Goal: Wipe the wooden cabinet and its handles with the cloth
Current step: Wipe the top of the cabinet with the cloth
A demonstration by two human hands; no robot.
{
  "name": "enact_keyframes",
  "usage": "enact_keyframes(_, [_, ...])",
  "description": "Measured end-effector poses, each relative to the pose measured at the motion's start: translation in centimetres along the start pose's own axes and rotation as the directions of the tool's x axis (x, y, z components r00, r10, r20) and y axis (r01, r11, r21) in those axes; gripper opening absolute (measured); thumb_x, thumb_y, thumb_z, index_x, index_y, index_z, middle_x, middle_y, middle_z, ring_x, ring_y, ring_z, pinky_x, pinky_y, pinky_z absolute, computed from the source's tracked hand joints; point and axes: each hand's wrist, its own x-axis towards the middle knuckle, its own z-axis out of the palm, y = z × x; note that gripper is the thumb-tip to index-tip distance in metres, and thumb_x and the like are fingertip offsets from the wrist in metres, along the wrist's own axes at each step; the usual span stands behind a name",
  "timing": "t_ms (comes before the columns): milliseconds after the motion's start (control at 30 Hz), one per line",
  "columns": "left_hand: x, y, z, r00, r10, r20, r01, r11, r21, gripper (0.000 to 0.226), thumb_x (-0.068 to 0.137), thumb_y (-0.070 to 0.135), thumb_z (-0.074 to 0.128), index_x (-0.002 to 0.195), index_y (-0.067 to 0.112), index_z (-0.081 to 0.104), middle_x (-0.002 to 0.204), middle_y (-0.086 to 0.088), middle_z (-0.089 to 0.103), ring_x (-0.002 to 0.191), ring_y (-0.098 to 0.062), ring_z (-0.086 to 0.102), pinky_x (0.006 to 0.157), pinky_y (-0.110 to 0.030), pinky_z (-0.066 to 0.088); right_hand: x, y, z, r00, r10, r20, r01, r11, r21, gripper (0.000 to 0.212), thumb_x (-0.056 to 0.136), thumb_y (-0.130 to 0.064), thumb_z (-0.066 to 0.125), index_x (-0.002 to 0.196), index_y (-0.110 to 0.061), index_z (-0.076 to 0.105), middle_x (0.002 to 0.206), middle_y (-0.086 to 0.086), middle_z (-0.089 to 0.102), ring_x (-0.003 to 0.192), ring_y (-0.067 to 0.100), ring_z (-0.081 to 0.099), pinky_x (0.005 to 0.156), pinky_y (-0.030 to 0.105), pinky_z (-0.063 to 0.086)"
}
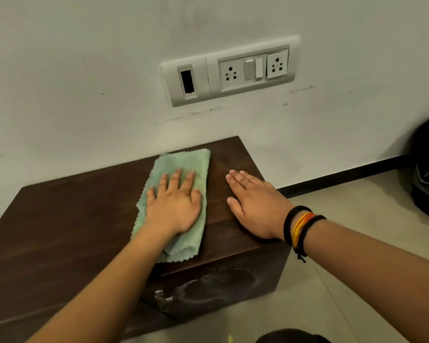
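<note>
The folded pale green microfibre cloth (181, 194) with scalloped edges lies flat on the top of the low dark brown wooden cabinet (72, 219), toward its right end. The left hand (176, 206) presses on the cloth, fingers straight and spread. The right hand (253, 206) rests flat on the bare wood just right of the cloth, fingers straight and together. A small metal handle (162, 297) shows on the cabinet's near front, beside pale smudges on the grain
</note>
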Motion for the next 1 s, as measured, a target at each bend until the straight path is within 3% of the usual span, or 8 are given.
enact_keyframes(133, [-5.1, 3.2, 1.2, 0.993, 0.103, -0.059, -0.102, 0.995, 0.025, 0.060, 0.096, 0.054, 0.012, 0.154, 0.040, 0.000, 0.165, 0.008, -0.004, 0.152, -0.026, -0.006, 0.119, -0.054, 0.000, 0.3, 0.3, -0.2, 1.000, -0.023, 0.004, 0.023, 1.000, -0.016, 0.065, 0.106, -0.046, 0.021, 0.162, -0.019, 0.005, 0.171, -0.001, 0.004, 0.157, 0.014, 0.003, 0.124, 0.033, 0.008])
enact_keyframes(233, [0.7, 4.2, 0.5, 0.977, 0.210, -0.026, -0.209, 0.978, 0.024, 0.058, 0.097, 0.053, 0.013, 0.153, 0.041, 0.006, 0.165, 0.010, -0.001, 0.152, -0.023, -0.003, 0.120, -0.055, 0.004, 0.5, 0.5, -0.2, 1.000, -0.018, 0.000, 0.018, 1.000, -0.022, 0.063, 0.106, -0.041, 0.021, 0.162, -0.017, 0.005, 0.171, 0.000, 0.004, 0.157, 0.014, 0.003, 0.124, 0.033, 0.008])
enact_keyframes(333, [5.1, 0.0, -0.9, 1.000, 0.004, 0.024, -0.003, 1.000, -0.011, 0.060, 0.096, 0.054, 0.015, 0.154, 0.042, 0.007, 0.166, 0.005, 0.001, 0.152, -0.025, 0.001, 0.119, -0.058, 0.006, 0.3, 0.6, -0.3, 1.000, -0.010, -0.002, 0.010, 1.000, -0.010, 0.062, 0.107, -0.043, 0.021, 0.163, -0.020, 0.006, 0.171, -0.003, 0.004, 0.157, 0.014, 0.003, 0.125, 0.035, 0.011])
enact_keyframes(433, [1.4, -0.7, 0.1, 0.990, -0.137, -0.017, 0.137, 0.990, -0.014, 0.062, 0.095, 0.054, 0.015, 0.154, 0.037, 0.006, 0.166, -0.001, 0.001, 0.151, -0.031, 0.001, 0.119, -0.059, 0.005, 0.3, 0.9, -0.4, 1.000, 0.000, -0.005, 0.000, 1.000, 0.016, 0.062, 0.106, -0.045, 0.022, 0.163, -0.022, 0.008, 0.171, -0.005, 0.005, 0.157, 0.013, 0.001, 0.126, 0.037, 0.011])
enact_keyframes(600, [5.4, 5.7, 0.2, 0.965, 0.262, 0.007, -0.262, 0.965, 0.003, 0.057, 0.098, 0.053, 0.013, 0.153, 0.043, 0.005, 0.166, 0.009, 0.000, 0.152, -0.023, -0.001, 0.119, -0.056, 0.004, 0.7, 1.4, -0.3, 0.999, 0.028, -0.032, -0.027, 0.999, 0.037, 0.063, 0.106, -0.043, 0.024, 0.162, -0.018, 0.009, 0.171, -0.002, 0.005, 0.157, 0.013, 0.000, 0.126, 0.035, 0.008])
enact_keyframes(767, [5.2, 1.6, -0.1, 0.997, -0.072, 0.009, 0.072, 0.997, 0.016, 0.062, 0.096, 0.055, 0.012, 0.154, 0.039, 0.004, 0.166, 0.003, -0.001, 0.152, -0.030, 0.000, 0.119, -0.058, 0.005, 0.2, 2.1, -0.3, 1.000, 0.022, -0.019, -0.021, 0.996, 0.086, 0.061, 0.107, -0.041, 0.024, 0.162, -0.020, 0.010, 0.171, -0.004, 0.006, 0.157, 0.012, 0.001, 0.126, 0.035, 0.008])
enact_keyframes(933, [2.7, 9.1, 0.9, 0.929, 0.370, 0.012, -0.370, 0.929, 0.014, 0.056, 0.100, 0.049, 0.014, 0.154, 0.038, 0.006, 0.165, 0.013, -0.003, 0.152, -0.020, -0.002, 0.120, -0.054, 0.005, 0.5, 3.6, 0.4, 0.981, 0.159, -0.110, -0.124, 0.953, 0.275, 0.064, 0.103, -0.041, 0.017, 0.161, -0.013, 0.017, 0.169, 0.007, 0.018, 0.156, 0.019, 0.015, 0.126, 0.035, 0.014])
enact_keyframes(1000, [7.2, 9.4, 0.0, 0.924, 0.376, 0.066, -0.377, 0.926, 0.013, 0.054, 0.100, 0.051, 0.014, 0.153, 0.043, 0.005, 0.165, 0.013, -0.001, 0.152, -0.019, -0.002, 0.120, -0.055, 0.005, -0.1, 4.5, 0.6, 0.972, 0.223, -0.069, -0.183, 0.912, 0.367, 0.061, 0.108, -0.042, 0.020, 0.161, -0.013, 0.016, 0.169, 0.006, 0.019, 0.156, 0.019, 0.015, 0.126, 0.032, 0.011])
